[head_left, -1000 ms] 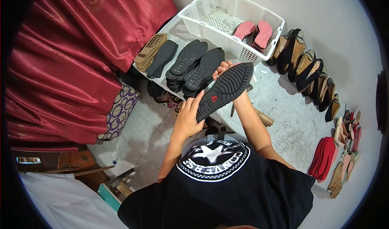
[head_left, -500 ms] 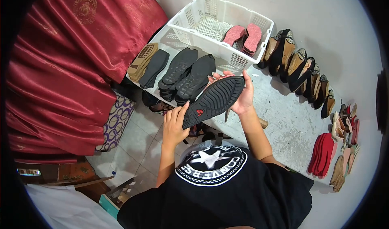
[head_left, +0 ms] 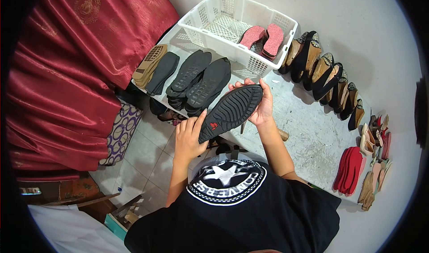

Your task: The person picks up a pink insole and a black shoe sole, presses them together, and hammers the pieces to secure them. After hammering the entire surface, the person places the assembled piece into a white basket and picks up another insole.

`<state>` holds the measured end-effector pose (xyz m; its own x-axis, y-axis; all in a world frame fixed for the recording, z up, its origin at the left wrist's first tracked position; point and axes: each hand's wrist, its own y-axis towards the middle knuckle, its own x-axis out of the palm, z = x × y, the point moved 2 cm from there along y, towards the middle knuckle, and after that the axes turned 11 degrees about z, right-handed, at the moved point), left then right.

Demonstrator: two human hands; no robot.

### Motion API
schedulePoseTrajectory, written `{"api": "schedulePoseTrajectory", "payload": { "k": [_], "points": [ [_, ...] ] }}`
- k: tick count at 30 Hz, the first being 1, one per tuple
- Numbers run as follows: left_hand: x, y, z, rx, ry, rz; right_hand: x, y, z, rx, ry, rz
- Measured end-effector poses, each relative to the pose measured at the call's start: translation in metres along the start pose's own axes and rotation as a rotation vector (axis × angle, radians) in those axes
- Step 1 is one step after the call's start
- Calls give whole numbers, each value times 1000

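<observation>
Between my hands is a black shoe sole, its ridged tread turned up and a small red mark near the heel end. My left hand grips the heel end, its fingers along the edge and partly behind. The toe end rests in my right hand, which is closed around it, thumb on the near edge and fingertips showing past the far one. Just beyond, black soles lie stacked on the table, close to my left fingers.
Behind stands a white plastic basket with pink soles. Brown soles lie at the table's left end. Wedge shoes line the wall side, with red soles at the right. A hammer-like wooden handle lies near my right forearm.
The whole view has shifted slightly, so everything sits a little further left. Both hands keep their hold on the sole, which has hardly turned.
</observation>
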<state>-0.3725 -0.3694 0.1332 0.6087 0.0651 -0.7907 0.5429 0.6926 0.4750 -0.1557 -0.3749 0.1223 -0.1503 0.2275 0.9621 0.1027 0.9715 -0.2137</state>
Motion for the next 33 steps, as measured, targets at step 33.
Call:
{"api": "schedulePoseTrajectory", "payload": {
  "k": [33],
  "points": [
    [-4,1,-5,-17,-23,-53,5,-2,24,-227,-94,-247]
  ]
}}
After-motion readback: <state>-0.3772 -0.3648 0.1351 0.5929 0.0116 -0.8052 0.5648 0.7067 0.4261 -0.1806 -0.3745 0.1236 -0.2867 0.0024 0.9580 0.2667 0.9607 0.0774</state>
